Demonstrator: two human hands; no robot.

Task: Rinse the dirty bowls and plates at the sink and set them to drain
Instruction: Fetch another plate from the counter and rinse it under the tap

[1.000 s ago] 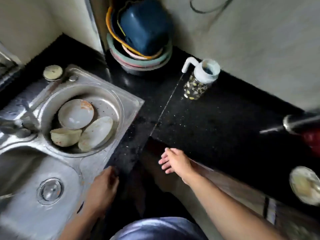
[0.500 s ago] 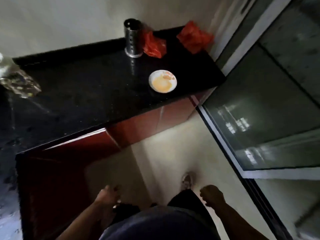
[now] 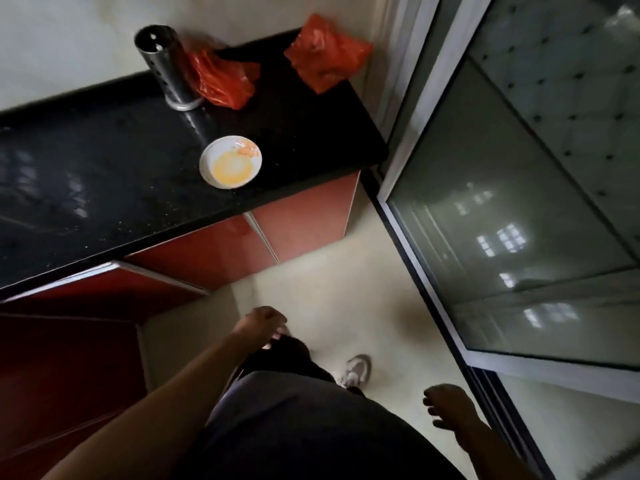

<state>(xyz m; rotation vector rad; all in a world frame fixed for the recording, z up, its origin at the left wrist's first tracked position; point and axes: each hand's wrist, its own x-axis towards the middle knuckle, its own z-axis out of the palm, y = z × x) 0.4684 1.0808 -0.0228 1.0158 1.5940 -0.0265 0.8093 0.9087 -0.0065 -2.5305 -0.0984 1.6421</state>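
A small white plate [image 3: 230,161] smeared with yellow and orange food lies near the front edge of the black counter [image 3: 104,181], toward its right end. My left hand [image 3: 258,325] hangs low in front of my body, fingers loosely curled, holding nothing. My right hand [image 3: 450,405] is lower right over the floor, fingers apart and empty. Both hands are well short of the plate. The sink is out of view.
A perforated steel utensil holder [image 3: 166,67] stands at the counter's back, with two orange plastic bags [image 3: 221,81] [image 3: 327,51] beside it. Red cabinet doors [image 3: 214,251] run below the counter. A glass sliding door [image 3: 502,209] bounds the right; pale floor [image 3: 346,306] lies ahead.
The view swung from the sink to the counter's right end, and the plate is now closer. My left hand rose forward; both hands hold nothing.
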